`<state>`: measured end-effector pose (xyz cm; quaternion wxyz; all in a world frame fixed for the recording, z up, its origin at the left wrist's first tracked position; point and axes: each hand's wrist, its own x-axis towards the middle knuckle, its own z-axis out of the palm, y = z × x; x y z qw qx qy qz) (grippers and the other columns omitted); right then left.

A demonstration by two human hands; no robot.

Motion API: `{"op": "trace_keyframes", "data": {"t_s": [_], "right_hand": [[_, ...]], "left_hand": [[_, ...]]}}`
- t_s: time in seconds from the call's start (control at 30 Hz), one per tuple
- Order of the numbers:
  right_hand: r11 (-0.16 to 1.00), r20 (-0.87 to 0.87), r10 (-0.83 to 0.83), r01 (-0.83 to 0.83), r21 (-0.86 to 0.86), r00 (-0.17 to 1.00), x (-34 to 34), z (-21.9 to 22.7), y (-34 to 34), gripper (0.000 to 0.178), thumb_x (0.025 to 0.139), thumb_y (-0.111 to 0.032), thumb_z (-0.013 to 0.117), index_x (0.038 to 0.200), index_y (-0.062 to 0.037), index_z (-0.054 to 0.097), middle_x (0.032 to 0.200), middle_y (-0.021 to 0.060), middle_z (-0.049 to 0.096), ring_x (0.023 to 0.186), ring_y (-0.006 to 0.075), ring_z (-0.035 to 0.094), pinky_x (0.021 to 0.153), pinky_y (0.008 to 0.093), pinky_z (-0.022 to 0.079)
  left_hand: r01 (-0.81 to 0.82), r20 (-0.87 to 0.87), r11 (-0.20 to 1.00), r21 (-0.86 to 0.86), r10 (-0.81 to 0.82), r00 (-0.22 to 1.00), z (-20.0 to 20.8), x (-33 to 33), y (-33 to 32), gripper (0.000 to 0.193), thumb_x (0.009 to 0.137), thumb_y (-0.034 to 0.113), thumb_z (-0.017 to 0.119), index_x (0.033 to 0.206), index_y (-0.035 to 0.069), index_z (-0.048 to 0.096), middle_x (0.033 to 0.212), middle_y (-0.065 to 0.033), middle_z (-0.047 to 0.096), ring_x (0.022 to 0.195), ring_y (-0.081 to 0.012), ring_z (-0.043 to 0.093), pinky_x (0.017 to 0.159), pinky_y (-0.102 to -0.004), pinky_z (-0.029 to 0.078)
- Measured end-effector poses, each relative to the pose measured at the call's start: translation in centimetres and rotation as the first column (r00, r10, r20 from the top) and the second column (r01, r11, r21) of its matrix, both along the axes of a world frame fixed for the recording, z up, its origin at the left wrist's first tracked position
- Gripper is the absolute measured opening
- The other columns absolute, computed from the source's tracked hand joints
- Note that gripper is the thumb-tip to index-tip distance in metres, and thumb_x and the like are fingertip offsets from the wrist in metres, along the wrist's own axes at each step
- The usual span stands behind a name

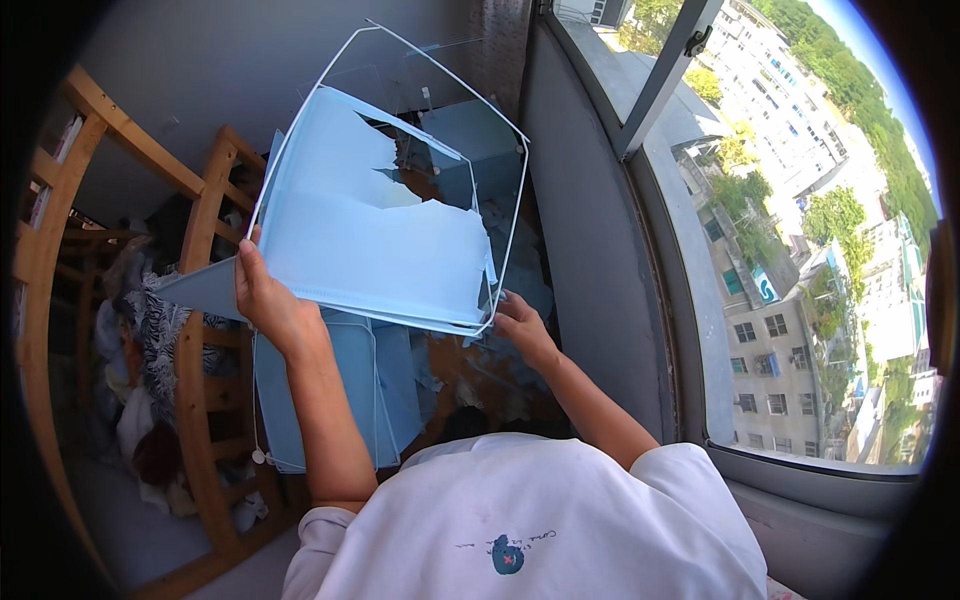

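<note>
In front of me a light blue sheet, thin and torn, hangs on a bent white wire frame. A ragged hole opens in the sheet's upper right part, and its right edge is frayed. My left hand is closed on the frame's left side, with the thumb up along the edge. At the lower right corner, my right hand has its fingers closed on the frame and sheet edge; the fingertips are partly hidden. Below hangs another blue panel with thin white wire along its edges.
Wooden bed-like rails stand at the left, with a heap of cloth behind them. A grey wall and a window frame run along the right. Blue scraps lie on the brown floor.
</note>
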<state>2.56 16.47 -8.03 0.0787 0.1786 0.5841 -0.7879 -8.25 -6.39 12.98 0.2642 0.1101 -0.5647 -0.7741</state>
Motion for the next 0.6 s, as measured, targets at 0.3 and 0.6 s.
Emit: {"op": "trace_keyframes", "data": {"t_s": [0.3, 0.6], "right_hand": [[0.846, 0.218, -0.051, 0.159, -0.509, 0.975, -3.3, -0.2, 1.6, 0.034, 0.094, -0.031, 0.044, 0.111, -0.002, 0.051, 0.085, 0.0045, 0.057, 0.074, 0.0164, 0.058, 0.068, 0.0321, 0.051], [0.786, 0.3, -0.451, 0.533, -0.313, 0.841, -3.2, -1.3, 0.7, 0.026, 0.093, -0.021, 0.046, 0.106, 0.0005, 0.056, 0.084, 0.0064, 0.06, 0.071, 0.0137, 0.059, 0.059, 0.0276, 0.049]], "left_hand": [[0.029, 0.097, 0.995, 0.095, -0.038, 0.995, -1.4, 0.7, -1.2, 0.035, 0.092, 0.032, 0.047, 0.102, 0.002, 0.06, 0.109, -0.0121, 0.055, 0.102, -0.0225, 0.055, 0.087, -0.036, 0.049], [0.128, 0.143, 0.975, 0.181, -0.155, 0.978, -5.9, 0.6, -3.0, 0.034, 0.094, 0.03, 0.046, 0.106, 0.001, 0.057, 0.107, -0.009, 0.055, 0.102, -0.0202, 0.053, 0.089, -0.0336, 0.045]]}}
